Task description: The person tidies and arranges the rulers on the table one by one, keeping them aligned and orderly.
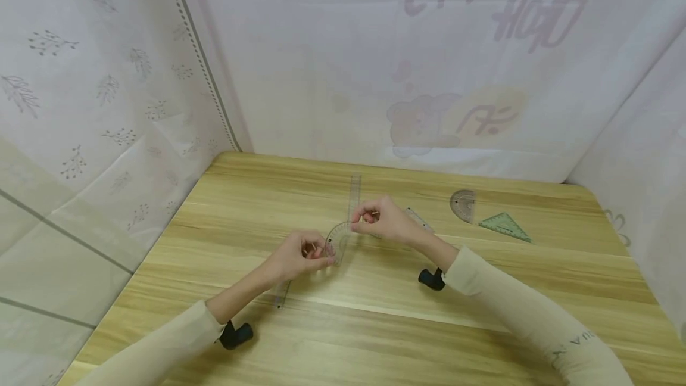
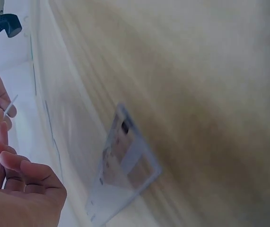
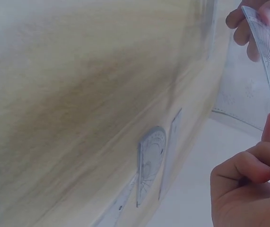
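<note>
A clear protractor (image 1: 337, 236) is held up over the table between both hands, seen close in the right wrist view. My left hand (image 1: 299, 255) pinches its lower left end with thumb and fingers. At the other end, my right hand (image 1: 387, 219) pinches the edge between thumb and forefinger. Below the left hand lies a clear flat piece with a dark hole (image 2: 125, 165), partly hidden in the head view. Under the right hand rests another clear protractor (image 3: 151, 158), mostly covered in the head view. A straight clear ruler (image 1: 355, 192) lies just beyond the hands.
To the right lie a dark-tinted protractor (image 1: 463, 205) and a green set square (image 1: 505, 227). A small clear measuring piece (image 1: 419, 219) shows behind the right wrist. Black camera mounts (image 1: 236, 335) hang under both wrists. Patterned cloth (image 1: 343, 76) surrounds the wooden table (image 1: 375, 338).
</note>
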`<state>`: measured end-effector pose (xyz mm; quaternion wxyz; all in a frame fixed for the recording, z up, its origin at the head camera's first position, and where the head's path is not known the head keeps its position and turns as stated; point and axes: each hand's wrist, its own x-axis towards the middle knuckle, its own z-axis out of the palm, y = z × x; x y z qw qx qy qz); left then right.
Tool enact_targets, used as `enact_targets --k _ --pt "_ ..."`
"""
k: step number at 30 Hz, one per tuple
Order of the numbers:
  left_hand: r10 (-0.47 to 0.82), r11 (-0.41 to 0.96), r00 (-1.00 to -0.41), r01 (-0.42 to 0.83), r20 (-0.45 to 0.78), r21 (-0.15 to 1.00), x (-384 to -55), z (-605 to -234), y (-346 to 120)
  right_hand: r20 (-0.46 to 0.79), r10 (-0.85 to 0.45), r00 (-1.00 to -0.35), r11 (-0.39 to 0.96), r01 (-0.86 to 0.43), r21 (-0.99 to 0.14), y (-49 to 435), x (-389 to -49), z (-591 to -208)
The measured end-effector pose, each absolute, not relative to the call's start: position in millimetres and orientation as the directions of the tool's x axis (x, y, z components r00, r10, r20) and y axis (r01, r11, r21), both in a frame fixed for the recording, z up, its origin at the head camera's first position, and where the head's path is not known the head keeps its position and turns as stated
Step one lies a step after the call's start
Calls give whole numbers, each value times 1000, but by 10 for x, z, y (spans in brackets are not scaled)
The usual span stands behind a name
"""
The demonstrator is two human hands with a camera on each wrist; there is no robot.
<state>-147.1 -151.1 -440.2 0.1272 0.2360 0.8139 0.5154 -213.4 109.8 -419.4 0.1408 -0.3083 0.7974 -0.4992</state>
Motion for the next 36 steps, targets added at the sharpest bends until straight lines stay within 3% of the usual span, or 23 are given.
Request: enact_targets --k 17,27,36 --pt "551 356 -834 221 -13 908 -1238 -4497 -1545 17 -721 -692 278 -312 -908 1067 -1977 -4239" --pt "555 392 -831 226 -33 892 -1167 -4486 -1566 -65 -730 -681 341 -281 -897 1000 -1964 -4278" --pt "531 467 -845 232 -61 854 -1140 -4475 -1621 -55 -745 -665 346 -315 -884 894 -1992 -4303"
